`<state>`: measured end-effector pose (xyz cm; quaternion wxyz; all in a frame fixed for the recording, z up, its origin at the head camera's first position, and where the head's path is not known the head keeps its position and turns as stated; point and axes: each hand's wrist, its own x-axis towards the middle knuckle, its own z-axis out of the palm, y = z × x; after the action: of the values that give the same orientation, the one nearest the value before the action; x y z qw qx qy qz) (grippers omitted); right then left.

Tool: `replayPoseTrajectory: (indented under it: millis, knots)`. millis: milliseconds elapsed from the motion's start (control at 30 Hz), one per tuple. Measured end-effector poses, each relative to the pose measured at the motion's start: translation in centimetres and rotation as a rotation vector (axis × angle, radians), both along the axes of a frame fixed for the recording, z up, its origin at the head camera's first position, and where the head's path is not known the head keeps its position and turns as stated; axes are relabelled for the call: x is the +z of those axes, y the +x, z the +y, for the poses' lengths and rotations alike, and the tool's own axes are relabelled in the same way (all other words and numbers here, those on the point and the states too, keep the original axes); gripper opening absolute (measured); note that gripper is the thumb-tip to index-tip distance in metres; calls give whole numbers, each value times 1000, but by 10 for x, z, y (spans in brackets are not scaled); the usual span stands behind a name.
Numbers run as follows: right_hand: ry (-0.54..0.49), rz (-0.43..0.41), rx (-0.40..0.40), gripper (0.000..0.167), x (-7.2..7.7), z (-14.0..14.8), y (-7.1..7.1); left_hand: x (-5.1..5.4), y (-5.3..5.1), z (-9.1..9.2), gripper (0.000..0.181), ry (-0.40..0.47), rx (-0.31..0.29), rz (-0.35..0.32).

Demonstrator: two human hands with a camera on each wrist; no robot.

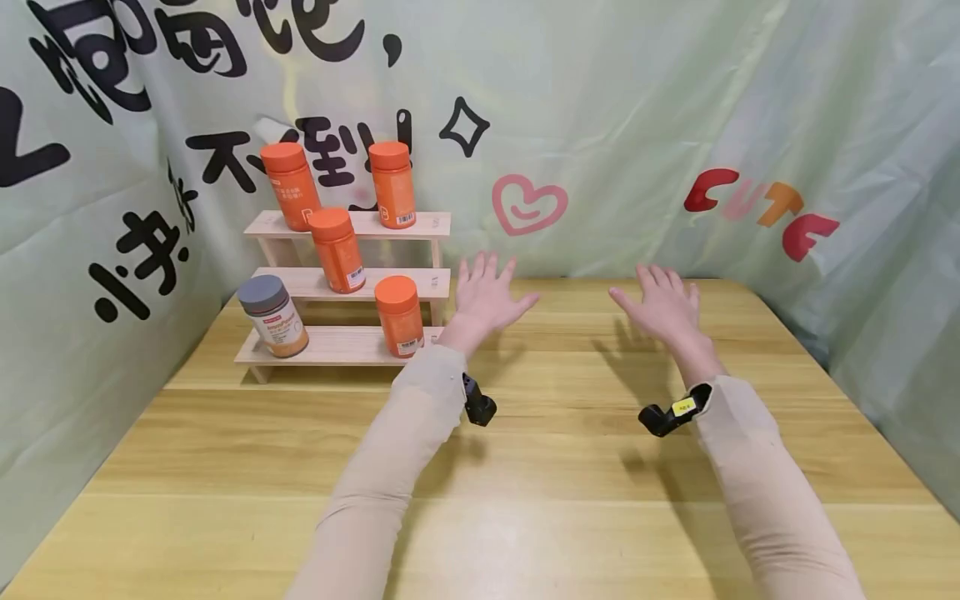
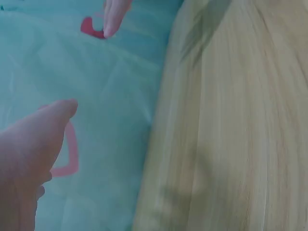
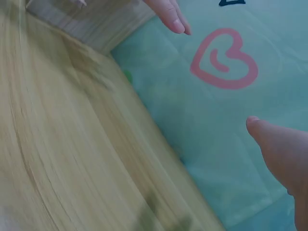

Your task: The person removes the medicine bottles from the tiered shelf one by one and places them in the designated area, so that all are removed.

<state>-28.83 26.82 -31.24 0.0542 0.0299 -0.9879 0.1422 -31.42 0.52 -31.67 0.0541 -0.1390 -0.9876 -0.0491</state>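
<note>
My left hand (image 1: 486,298) is held above the table with its fingers spread, just right of the wooden tiered shelf (image 1: 337,343). Also spread and holding nothing, my right hand (image 1: 666,307) is over the table's far right part. On the shelf's top tier are two orange bottles, one at left (image 1: 291,187) and one at right (image 1: 393,185). An orange bottle (image 1: 338,250) stands on the middle tier. The bottom tier bears a grey-lidded jar (image 1: 273,317) at left and an orange bottle (image 1: 400,317) at right. Both wrist views show a thumb and part of the other hand.
The wooden table (image 1: 540,500) reaches back to a pale green curtain (image 1: 615,125) with black lettering and a pink heart. A black wrist camera (image 1: 478,402) sits on the left wrist, another camera (image 1: 667,417) on the right.
</note>
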Motion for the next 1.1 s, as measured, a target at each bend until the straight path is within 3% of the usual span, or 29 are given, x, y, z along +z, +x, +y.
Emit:
replayPoseTrajectory:
  millis: [233,333,500,667,833,967,1100]
  knots:
    - [-153,33,70,81,2,-7,7,12,20,-3,83,48,-104,83]
    - [-245,43,117,79,4,-15,12,22,36,-8,82,98,-150,149]
    - [-412,21,179,80,8,-33,20,42,65,-27,83,253,-196,234]
    - [-582,11,231,82,11,-55,25,56,88,-60,81,484,-236,369]
    - [-673,-11,287,81,12,-81,31,62,104,-98,76,711,-268,542]
    - [-713,-23,343,80,12,-103,36,63,111,-131,76,804,-279,641]
    - [-751,-27,391,80,11,-123,40,61,116,-164,78,856,-204,660]
